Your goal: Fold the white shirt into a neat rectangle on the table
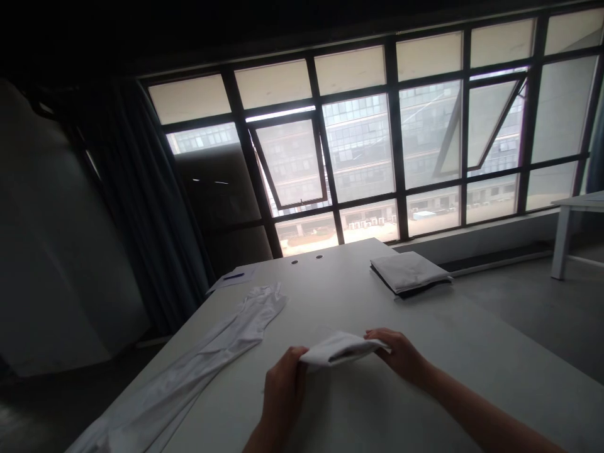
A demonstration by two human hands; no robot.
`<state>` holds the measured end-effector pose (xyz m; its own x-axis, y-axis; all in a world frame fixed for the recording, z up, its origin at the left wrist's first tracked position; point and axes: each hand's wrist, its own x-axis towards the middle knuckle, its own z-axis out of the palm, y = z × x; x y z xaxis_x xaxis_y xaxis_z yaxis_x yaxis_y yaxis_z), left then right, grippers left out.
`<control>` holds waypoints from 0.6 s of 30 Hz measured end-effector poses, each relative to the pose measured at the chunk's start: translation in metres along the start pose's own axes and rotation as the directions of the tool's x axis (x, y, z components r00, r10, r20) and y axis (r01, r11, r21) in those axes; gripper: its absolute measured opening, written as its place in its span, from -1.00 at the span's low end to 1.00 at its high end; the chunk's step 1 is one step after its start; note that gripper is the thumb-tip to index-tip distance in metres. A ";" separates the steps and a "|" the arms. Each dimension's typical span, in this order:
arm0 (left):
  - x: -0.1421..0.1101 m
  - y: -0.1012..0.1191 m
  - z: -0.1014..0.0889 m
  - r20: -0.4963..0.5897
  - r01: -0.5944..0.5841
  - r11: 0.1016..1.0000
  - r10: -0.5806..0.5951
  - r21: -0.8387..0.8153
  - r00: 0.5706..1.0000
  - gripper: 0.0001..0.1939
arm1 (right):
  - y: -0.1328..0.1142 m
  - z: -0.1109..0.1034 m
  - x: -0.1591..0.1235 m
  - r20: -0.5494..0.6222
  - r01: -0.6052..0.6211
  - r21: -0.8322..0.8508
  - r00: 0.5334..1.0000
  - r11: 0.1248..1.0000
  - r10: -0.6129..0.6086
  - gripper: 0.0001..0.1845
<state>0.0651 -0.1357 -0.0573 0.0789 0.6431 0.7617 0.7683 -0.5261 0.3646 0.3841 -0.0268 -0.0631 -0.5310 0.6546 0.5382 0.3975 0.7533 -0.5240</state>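
My left hand (283, 396) and my right hand (395, 355) hold a small folded white cloth (337, 349) between them, one at each end, just above the white table (425, 358). To the left of my left hand, a long white garment (198, 358) lies stretched along the table, its far end crumpled and its near end running out of view. Ahead and to the right, a folded white cloth (408, 272) rests on a dark folded item (401, 290).
A sheet of paper (234, 279) with a blue pen lies at the far left corner of the table. The far end has two small holes (306, 258). Large windows (358, 145) stand beyond it, a dark curtain (151, 207) hangs left, and another white table (573, 214) stands right.
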 end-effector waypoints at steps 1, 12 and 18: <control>0.002 0.002 -0.006 -0.016 -0.004 1.000 0.004 -0.001 1.000 -0.75 | -0.006 -0.003 0.003 -0.054 -0.029 0.061 0.998 0.998 0.033 -0.59; 0.044 0.030 -0.065 0.093 0.525 0.713 -0.550 -0.466 0.830 -0.38 | -0.109 -0.052 0.024 -0.044 -0.196 0.589 0.961 0.784 0.273 -0.46; 0.030 -0.021 -0.021 0.009 0.392 0.920 -0.392 -0.025 0.920 -0.45 | -0.023 -0.013 0.023 -0.055 -0.518 0.326 0.825 0.791 0.563 -0.43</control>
<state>0.0385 -0.1169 -0.0306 -0.2230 0.8030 0.5527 0.7216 -0.2453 0.6474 0.3723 -0.0277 -0.0299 -0.1730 0.9674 0.1852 0.3451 0.2357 -0.9085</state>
